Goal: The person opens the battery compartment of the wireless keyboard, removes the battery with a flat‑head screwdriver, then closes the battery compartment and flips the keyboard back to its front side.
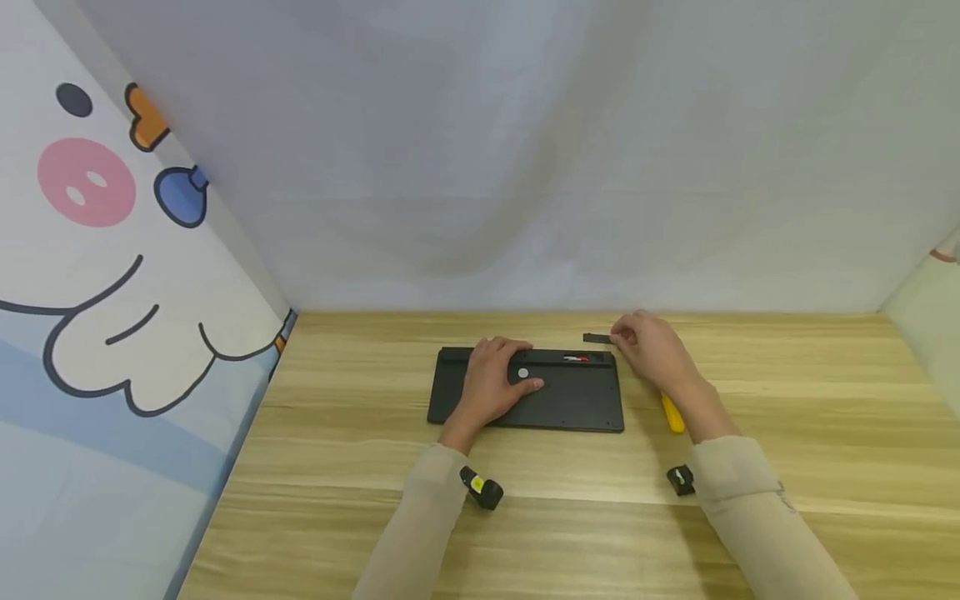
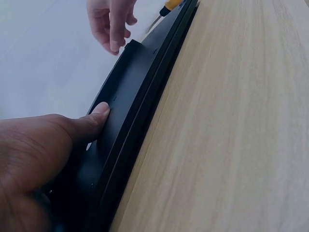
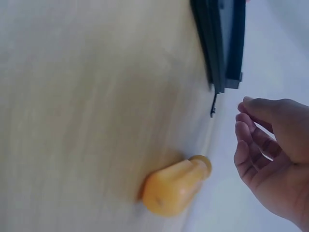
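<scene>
A black keyboard (image 1: pixel 570 408) lies face down on the wooden table, with a battery slot uncovered near its far right end. Something red and white, which looks like a battery (image 1: pixel 577 358), shows in that slot. My left hand (image 1: pixel 491 379) holds the keyboard, fingers over its far edge and thumb (image 2: pixel 99 112) on its underside. Behind the far right corner lies a slim black battery cover (image 1: pixel 596 338). My right hand (image 1: pixel 651 346) is at the cover's right end; in the right wrist view its loosely bent fingers (image 3: pixel 245 133) appear apart from the thin strip.
A screwdriver with a yellow handle (image 1: pixel 672 412) lies right of the keyboard, partly hidden by the right forearm. Small black devices sit beside the left sleeve (image 1: pixel 482 488) and the right sleeve (image 1: pixel 681 481). A pale wall (image 1: pixel 525 167) rises behind the table (image 1: pixel 337 500).
</scene>
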Demonstrator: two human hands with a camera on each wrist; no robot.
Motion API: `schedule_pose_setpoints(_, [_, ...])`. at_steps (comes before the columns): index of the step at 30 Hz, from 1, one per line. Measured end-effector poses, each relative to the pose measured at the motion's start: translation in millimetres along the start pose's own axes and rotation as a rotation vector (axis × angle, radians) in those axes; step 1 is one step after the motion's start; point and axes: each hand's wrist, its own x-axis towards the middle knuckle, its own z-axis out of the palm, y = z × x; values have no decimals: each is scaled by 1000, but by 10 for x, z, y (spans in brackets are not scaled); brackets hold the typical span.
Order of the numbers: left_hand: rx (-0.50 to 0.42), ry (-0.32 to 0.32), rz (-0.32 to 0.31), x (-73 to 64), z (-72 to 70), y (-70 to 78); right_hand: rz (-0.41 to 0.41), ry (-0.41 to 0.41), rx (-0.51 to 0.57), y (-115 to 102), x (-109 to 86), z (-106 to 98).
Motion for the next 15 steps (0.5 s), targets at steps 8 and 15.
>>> schedule_pose_setpoints(8, [-4,-5,-2,-1,6,-13,11,-6,-12,-10,-111,-60])
schedule_pose_setpoints(15, [-8,-2,1,0,17,-20,60,-35,-24,2,-265,-119])
